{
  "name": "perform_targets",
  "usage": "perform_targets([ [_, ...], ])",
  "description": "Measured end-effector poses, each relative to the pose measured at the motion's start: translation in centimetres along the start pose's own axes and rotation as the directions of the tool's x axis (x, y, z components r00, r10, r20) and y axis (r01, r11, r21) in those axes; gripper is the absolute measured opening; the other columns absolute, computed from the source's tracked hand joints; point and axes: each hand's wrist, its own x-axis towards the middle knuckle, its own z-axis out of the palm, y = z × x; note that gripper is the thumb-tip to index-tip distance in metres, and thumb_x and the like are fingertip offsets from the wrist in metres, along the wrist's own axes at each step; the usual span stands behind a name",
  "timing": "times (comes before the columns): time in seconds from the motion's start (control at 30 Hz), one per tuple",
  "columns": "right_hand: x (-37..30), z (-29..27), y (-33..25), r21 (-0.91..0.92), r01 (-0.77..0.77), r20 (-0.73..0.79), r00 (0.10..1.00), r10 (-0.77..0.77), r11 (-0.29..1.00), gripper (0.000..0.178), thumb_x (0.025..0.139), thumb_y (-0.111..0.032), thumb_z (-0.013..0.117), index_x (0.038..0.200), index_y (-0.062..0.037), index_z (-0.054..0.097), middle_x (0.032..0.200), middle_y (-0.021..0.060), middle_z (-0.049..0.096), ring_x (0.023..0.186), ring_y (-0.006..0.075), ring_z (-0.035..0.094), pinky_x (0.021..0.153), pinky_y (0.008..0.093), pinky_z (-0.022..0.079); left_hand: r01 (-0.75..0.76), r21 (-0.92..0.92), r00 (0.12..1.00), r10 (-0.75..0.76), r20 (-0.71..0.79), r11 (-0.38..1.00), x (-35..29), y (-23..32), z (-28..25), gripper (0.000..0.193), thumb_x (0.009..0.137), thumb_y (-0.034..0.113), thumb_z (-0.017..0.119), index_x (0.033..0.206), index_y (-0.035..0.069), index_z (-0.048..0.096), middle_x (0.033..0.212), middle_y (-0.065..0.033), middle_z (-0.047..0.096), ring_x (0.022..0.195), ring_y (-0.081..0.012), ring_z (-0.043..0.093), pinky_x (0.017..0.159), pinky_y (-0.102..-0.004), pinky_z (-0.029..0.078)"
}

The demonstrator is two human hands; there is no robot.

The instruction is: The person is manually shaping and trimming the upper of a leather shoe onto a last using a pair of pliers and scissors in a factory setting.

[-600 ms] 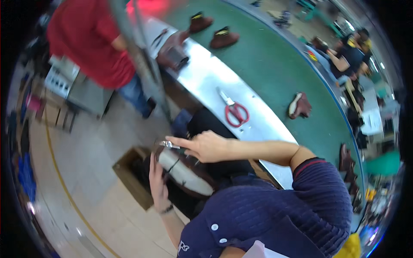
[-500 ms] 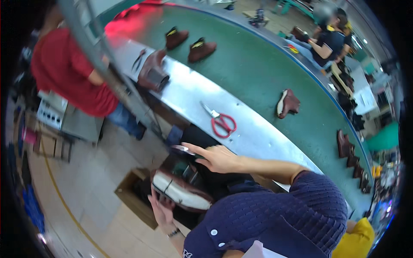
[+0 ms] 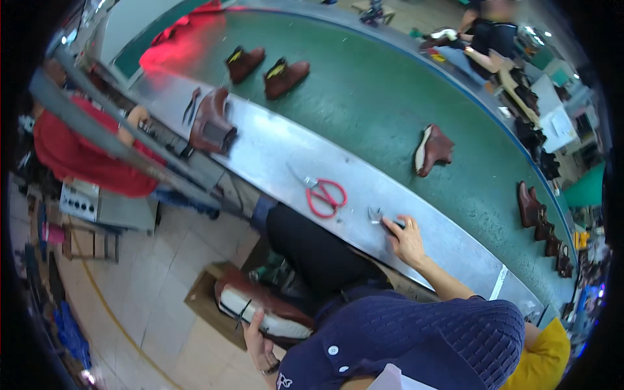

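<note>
Low at my lap, my left hand (image 3: 259, 338) is closed on a reddish-brown boot (image 3: 273, 302), its thumb against the white sole. A thin dark cord or strip crosses that sole. On the bare metal ledge, my right hand (image 3: 407, 242) has its fingers closed on a pincer-like tool (image 3: 376, 215) with a shiny metal head and dark handle. Left of it on the ledge lie red-handled scissors (image 3: 325, 197). Farther left stands another brown boot (image 3: 213, 123), beside a dark slim hand tool (image 3: 192, 106).
Beyond the metal ledge (image 3: 273, 140) runs a green conveyor belt (image 3: 364, 104) carrying several brown boots (image 3: 434, 149). An open cardboard box (image 3: 201, 296) sits on the floor below my left side. Grey metal posts (image 3: 104, 127) and a person in red (image 3: 91, 149) are at the left.
My right hand has moved from above the boot to the metal ledge, carrying the pincer-like tool. My left hand has lowered slightly with the boot. The view has shifted a little.
</note>
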Motion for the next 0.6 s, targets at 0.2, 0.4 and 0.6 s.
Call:
perform_targets([
  [0.2, 5.6, -7.2, -12.6, 0.609, 0.442, -0.147, 0.879, -0.453, 0.658, 0.069, 0.081, -0.024, 0.075, 0.140, -0.0028, 0.047, 0.142, 0.0188, 0.046, 0.130, 0.0329, 0.046, 0.107, 0.0394, 0.036, -0.457, 0.300, 0.820, 0.266, 0.507, 0.837, 2.3, 3.4, 10.5, 0.115, 0.069, 0.006, 0.086, 0.154, 0.010, 0.010, 0.141, -0.0124, 0.044, 0.123, -0.0238, 0.052, 0.098, -0.0380, 0.048],
  [0.4, 7.2, -9.2, -18.0, 0.638, 0.572, -0.292, 0.799, -0.525, 0.516, 0.085, 0.071, -0.020, 0.084, 0.142, 0.0016, 0.042, 0.144, 0.0185, 0.046, 0.130, 0.0319, 0.049, 0.107, 0.0392, 0.040, -0.854, 0.160, 0.380, 0.381, 0.843, 0.496, 9.4, 4.2, 17.6, 0.115, 0.073, 0.000, 0.079, 0.156, 0.010, 0.000, 0.155, -0.0137, 0.025, 0.139, -0.0248, 0.034, 0.111, -0.0372, 0.035],
  [0.6, 7.5, -7.6, -14.5, 0.627, 0.481, -0.297, 0.875, -0.382, 0.613, 0.083, 0.069, -0.022, 0.085, 0.140, -0.0045, 0.047, 0.143, 0.0171, 0.048, 0.132, 0.0291, 0.047, 0.107, 0.0394, 0.041, -0.784, 0.099, 0.333, 0.280, 0.900, 0.613, 12.8, 0.7, 20.3, 0.108, 0.076, -0.004, 0.075, 0.156, 0.009, 0.003, 0.154, -0.0152, 0.025, 0.138, -0.0249, 0.033, 0.111, -0.0356, 0.034],
])
